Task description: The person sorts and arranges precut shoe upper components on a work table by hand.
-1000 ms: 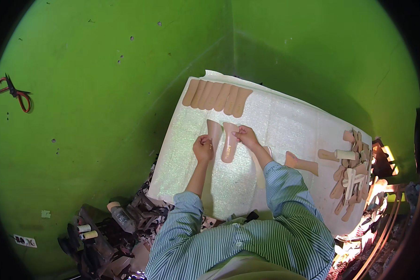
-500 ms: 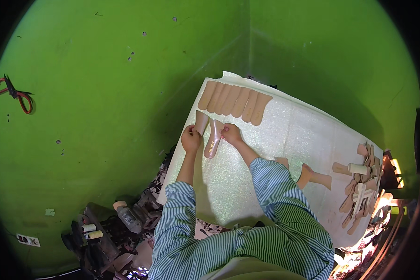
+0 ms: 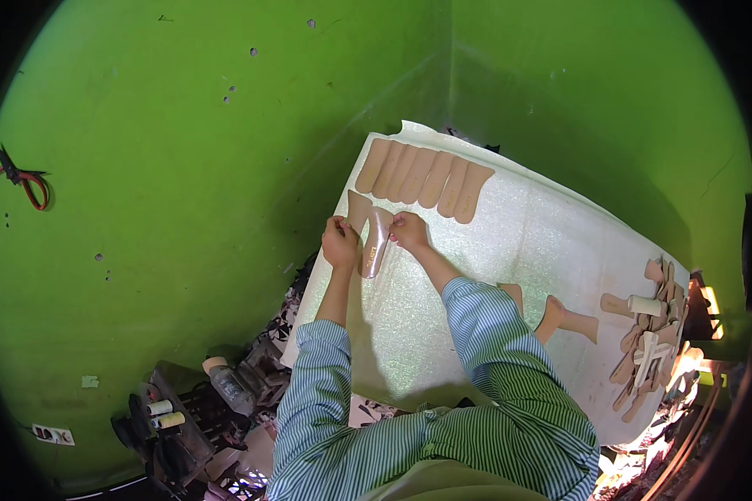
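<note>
My left hand (image 3: 340,242) is closed at the edge of a matte tan shoe insole (image 3: 358,206), which points away from me on the white sheet. Close beside it, a shiny pinkish-tan insole with gold lettering (image 3: 375,242) is pinched along its right edge by my right hand (image 3: 409,231). The two pieces lie side by side, the shiny one seeming to overlap the matte one a little. Beyond my hands, several tan insoles (image 3: 430,179) are laid in an overlapping row. My fingertips are partly hidden on both sides.
The white-covered table (image 3: 443,334) stands in a green-walled corner. At its right lie a heap of insoles (image 3: 656,334), a white roll (image 3: 645,306) and a few loose insoles (image 3: 578,326). Red-handled scissors (image 3: 17,175) hang on the left wall. Thread spools (image 3: 167,420) are at lower left.
The shiny insole has shifted left, closer to the matte one, with my right hand following. My left hand has barely moved. The whole view has shifted slightly.
</note>
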`<action>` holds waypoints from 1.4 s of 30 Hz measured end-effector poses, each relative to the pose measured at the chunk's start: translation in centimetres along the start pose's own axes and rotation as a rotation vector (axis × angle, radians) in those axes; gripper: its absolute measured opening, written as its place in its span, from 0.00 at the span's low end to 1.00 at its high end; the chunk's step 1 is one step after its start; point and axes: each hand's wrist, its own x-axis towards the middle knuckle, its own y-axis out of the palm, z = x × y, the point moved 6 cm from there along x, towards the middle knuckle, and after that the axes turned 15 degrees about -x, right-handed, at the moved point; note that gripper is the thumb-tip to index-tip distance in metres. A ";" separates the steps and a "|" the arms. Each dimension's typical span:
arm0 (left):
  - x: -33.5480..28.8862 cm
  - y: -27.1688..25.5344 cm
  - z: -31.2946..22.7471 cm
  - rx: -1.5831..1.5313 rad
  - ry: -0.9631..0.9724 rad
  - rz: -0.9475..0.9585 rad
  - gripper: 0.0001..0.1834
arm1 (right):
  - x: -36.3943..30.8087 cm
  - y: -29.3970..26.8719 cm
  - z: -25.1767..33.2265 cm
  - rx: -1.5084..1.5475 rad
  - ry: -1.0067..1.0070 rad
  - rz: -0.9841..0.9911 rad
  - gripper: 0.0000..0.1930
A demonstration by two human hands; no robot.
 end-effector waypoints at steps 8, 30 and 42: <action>0.2 -0.2 0.3 -0.042 0.003 0.015 0.07 | 1.7 1.3 -0.5 -0.028 0.007 -0.017 0.07; 0.5 0.0 1.1 0.000 -0.056 0.064 0.10 | 0.7 -0.2 0.5 -0.216 -0.014 -0.232 0.11; -8.6 6.4 -8.2 0.043 0.512 0.303 0.09 | -8.4 -19.4 -5.7 -0.652 0.018 -0.295 0.10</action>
